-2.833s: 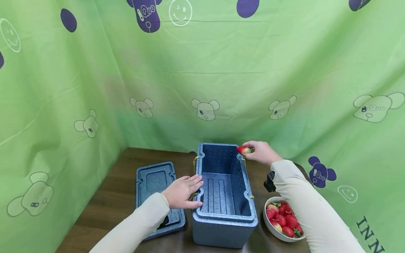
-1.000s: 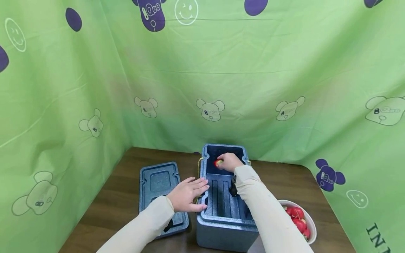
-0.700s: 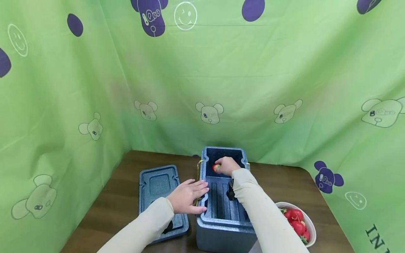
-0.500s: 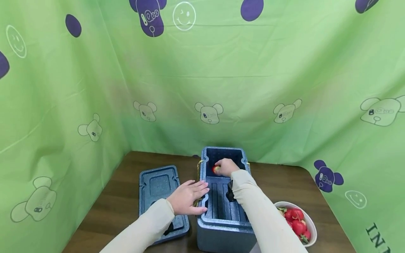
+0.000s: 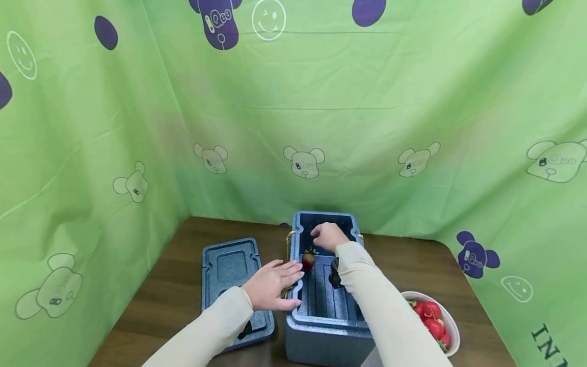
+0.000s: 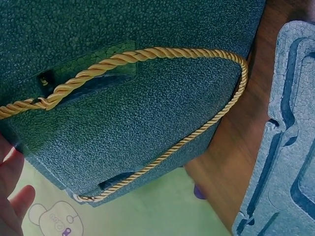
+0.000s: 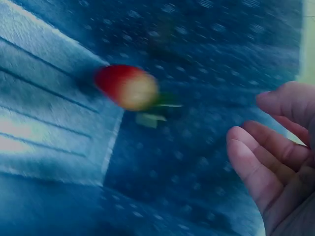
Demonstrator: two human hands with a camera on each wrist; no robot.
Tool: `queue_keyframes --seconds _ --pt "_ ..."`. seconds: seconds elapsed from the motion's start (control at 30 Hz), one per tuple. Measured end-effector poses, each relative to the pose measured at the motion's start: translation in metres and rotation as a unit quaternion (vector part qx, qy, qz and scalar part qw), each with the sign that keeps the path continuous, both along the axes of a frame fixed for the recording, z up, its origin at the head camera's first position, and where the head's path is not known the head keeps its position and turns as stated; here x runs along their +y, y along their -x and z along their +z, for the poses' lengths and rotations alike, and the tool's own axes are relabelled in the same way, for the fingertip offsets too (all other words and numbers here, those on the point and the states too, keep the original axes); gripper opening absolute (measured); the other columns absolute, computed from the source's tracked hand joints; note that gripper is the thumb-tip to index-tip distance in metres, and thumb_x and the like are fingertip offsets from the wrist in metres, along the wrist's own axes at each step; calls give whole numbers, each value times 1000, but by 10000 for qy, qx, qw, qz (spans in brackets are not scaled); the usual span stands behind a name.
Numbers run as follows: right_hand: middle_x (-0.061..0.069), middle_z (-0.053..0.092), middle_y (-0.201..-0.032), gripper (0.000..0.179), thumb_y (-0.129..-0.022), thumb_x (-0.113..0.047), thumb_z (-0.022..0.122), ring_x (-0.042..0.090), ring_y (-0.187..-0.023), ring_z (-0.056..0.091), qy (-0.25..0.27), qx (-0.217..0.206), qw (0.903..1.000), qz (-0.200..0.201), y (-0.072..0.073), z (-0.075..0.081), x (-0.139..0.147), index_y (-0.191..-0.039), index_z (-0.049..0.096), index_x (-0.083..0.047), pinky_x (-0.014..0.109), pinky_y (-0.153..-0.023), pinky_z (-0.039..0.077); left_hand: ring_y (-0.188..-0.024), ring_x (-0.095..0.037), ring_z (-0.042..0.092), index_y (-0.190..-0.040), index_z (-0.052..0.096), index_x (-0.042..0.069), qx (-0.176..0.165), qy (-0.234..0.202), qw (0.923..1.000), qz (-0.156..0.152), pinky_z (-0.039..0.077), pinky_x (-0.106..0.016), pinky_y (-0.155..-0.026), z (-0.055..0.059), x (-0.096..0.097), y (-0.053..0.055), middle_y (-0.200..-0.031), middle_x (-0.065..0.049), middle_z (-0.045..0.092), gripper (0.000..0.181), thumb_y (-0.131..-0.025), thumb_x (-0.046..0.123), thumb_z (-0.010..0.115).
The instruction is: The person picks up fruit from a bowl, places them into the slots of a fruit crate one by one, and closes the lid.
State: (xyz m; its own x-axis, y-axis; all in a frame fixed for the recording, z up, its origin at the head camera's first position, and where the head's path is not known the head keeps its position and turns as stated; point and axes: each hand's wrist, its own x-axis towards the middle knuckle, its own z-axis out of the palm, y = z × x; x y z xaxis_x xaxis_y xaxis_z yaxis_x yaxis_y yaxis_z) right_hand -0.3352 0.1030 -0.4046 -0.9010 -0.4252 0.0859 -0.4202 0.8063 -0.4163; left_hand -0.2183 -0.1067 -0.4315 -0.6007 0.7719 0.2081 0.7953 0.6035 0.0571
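Note:
A strawberry (image 5: pixel 309 260), red with a pale top and green leaves, lies low inside the blue foam box (image 5: pixel 330 322), near its far left corner. It looks blurred in the right wrist view, apart from the fingers. Above it, inside the box's far end, my right hand (image 5: pixel 331 237) is empty, with thumb and fingers spread apart. My left hand (image 5: pixel 272 286) rests on the box's left rim with its fingers extended. In the left wrist view a twisted yellow rope (image 6: pixel 197 52) runs along the box's side, and only some fingertips (image 6: pixel 22 199) show.
A white bowl (image 5: pixel 455 339) of several strawberries stands right of the box, partly behind my right sleeve. The blue box lid (image 5: pixel 231 262) lies on the wooden table (image 5: pixel 151 300) to the left. A green printed curtain (image 5: pixel 293 102) encloses the back and sides.
My right hand carried the strawberry from above the right rim into the box. It has let go, and the strawberry is now below the hand. My left hand has stayed on the rim.

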Motion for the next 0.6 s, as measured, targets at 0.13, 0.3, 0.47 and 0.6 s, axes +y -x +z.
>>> queue_keyframes --seconds 0.13,0.3,0.47,0.6 --pt "6 72 -84 24 -75 -9 65 18 -79 66 175 226 9985 475 20 2 24 -96 74 -2 33 -75 52 -133 -17 43 -135 56 8 94 -54 9999 -25 36 -41 -106 -1 0 0 -140 -6 51 59 -91 48 55" --pt "9 71 -87 28 -78 -13 66 21 -82 65 336 122 9980 515 13 31 57 -103 71 0 35 -75 52 -132 -18 43 -134 56 7 173 -21 9998 -40 37 -42 -105 0 0 2 -139 -7 52 60 -91 48 55" --pt "21 69 -97 34 -83 -10 66 28 -84 66 269 -224 9993 162 -15 62 91 -111 65 8 39 -74 53 -132 -19 44 -134 57 7 114 -1 9999 13 37 -43 -105 2 0 2 -140 -7 51 60 -90 47 57" --pt "23 69 -97 40 -82 -11 68 19 -69 64 271 -476 9985 8 -27 60 129 -114 61 11 32 -64 52 -133 -20 43 -135 56 7 -82 -43 9999 65 36 -44 -106 2 1 2 -141 -7 50 60 -90 47 56"
